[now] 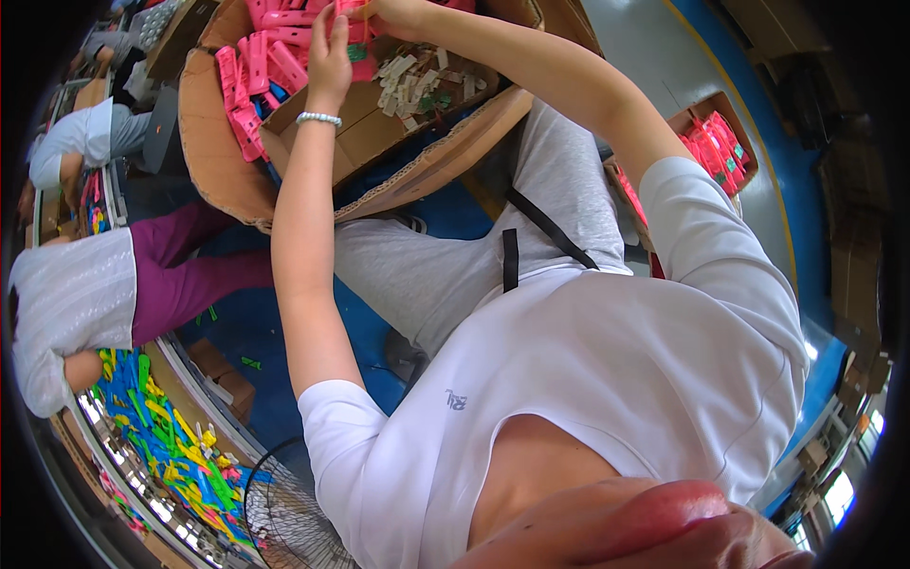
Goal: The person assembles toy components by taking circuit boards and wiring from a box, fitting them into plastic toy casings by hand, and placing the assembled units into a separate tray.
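White shirt fabric [607, 370] fills our near view, grey trousers [455, 266] beyond it over blue floor [237, 332]. We note a black fan grille [284, 522] lower left beside a bench of blue, green and yellow plastic pieces [161, 427]. Farther out, our left hand [329, 59] and right hand [393, 13] pinch a pink plastic piece [354, 28], fingers closed on it, above a cardboard box [360, 133] holding more. Frame's edge cuts off the fingertips.
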{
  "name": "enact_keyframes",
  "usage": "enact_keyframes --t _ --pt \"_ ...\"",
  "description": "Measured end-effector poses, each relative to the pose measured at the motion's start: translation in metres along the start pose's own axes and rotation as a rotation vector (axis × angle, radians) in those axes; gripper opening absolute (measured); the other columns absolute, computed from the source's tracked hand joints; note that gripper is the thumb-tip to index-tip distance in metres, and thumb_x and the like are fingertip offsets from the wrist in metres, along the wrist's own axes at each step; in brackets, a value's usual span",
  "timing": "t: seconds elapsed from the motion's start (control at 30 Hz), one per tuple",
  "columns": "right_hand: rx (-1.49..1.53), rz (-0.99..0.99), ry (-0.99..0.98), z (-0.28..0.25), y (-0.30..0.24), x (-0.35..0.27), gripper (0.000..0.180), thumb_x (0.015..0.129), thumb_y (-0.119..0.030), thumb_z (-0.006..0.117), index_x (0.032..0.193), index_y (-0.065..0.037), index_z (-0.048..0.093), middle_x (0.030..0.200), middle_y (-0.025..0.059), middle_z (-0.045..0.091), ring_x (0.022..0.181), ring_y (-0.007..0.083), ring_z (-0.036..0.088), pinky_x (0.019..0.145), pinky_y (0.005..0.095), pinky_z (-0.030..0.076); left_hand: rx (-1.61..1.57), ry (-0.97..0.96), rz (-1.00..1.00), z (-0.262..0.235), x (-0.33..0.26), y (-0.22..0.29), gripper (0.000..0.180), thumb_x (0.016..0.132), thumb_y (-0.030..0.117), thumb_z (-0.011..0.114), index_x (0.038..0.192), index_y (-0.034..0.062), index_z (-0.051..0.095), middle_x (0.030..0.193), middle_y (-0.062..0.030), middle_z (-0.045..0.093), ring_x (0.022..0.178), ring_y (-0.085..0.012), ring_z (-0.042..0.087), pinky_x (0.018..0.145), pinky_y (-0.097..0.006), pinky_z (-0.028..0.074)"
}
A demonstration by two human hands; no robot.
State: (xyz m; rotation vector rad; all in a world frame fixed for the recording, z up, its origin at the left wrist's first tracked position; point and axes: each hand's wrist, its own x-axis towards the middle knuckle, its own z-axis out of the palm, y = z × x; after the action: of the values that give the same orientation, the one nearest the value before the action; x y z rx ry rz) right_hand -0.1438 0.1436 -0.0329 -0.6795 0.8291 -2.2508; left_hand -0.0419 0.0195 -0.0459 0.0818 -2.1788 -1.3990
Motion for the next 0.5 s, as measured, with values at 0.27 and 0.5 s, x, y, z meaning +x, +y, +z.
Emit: enact_keyframes --t 0.27,0.5 --pt "-0.003 0.010 0.052 -0.021 0.011 -0.006 0.035 0.085 0.008 0.061 0.119 -0.001 0.062 0.100 0.0071 0.067 0.087 0.0192 0.065 0.074 0.0323 0.056 0.314 -0.006 0.099 0.006 -0.003 0.016 0.051 0.101 0.042 0.047 0.134 0.0034 0.049 0.115 -0.0196 0.064 0.107 -0.0319 0.061 0.094 -0.039 0.046" --pt "-0.489 -0.245 0.368 -0.001 -0.043 -0.008 0.021 0.083 0.002 0.068 0.104 0.001 0.069 0.091 0.0052 0.070 0.083 0.0163 0.063 0.075 0.0309 0.050 0.102 -0.109 -0.050 0.003 -0.002 0.019 0.053 0.103 0.037 0.048 0.143 0.0048 0.036 0.112 -0.0154 0.063 0.089 -0.0233 0.067 0.076 -0.032 0.054"
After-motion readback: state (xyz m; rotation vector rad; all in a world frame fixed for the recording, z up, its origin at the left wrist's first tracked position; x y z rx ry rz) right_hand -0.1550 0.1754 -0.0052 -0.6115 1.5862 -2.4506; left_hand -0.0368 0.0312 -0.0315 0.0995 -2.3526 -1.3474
